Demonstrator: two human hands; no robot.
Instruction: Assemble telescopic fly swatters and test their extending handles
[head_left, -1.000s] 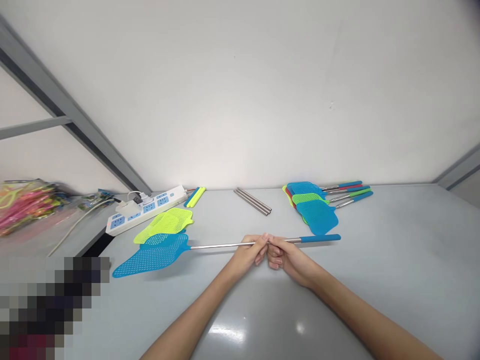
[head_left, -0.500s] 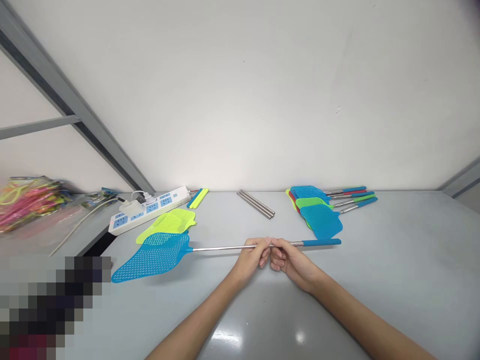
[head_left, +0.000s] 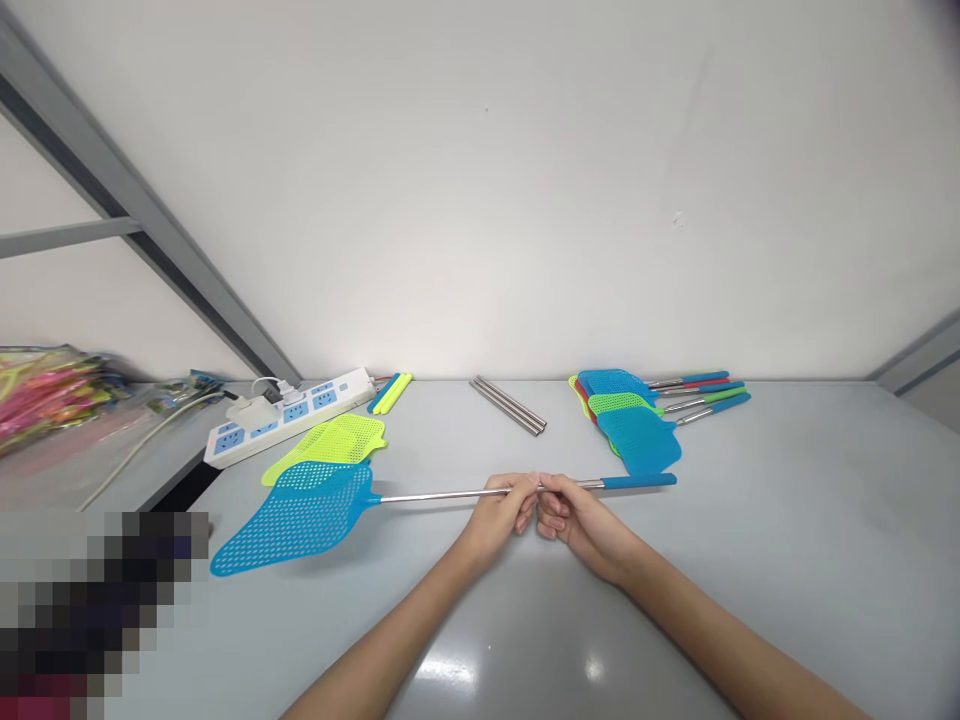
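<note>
A blue fly swatter [head_left: 300, 518] with a thin metal rod and a blue grip is held level above the table. My left hand [head_left: 504, 512] pinches the rod near its middle. Right beside it, thumbs almost meeting, my right hand [head_left: 574, 515] is closed round the thicker metal part, just left of the blue grip. The swatter's mesh head points left and partly covers loose yellow swatter heads [head_left: 337, 440] and a blue one lying on the table.
Several finished-looking fly swatters [head_left: 637, 435] lie stacked at the back right. Metal tubes [head_left: 510, 405] rest at the back middle. Yellow and blue grips [head_left: 391, 393] lie by a white power strip [head_left: 289, 415]. Bagged colourful items [head_left: 64, 395] sit at far left.
Both hands keep their hold on the fly swatter. Its mesh head has tilted slightly, the far tip sitting a little lower and further left; the whole view has shifted slightly.
</note>
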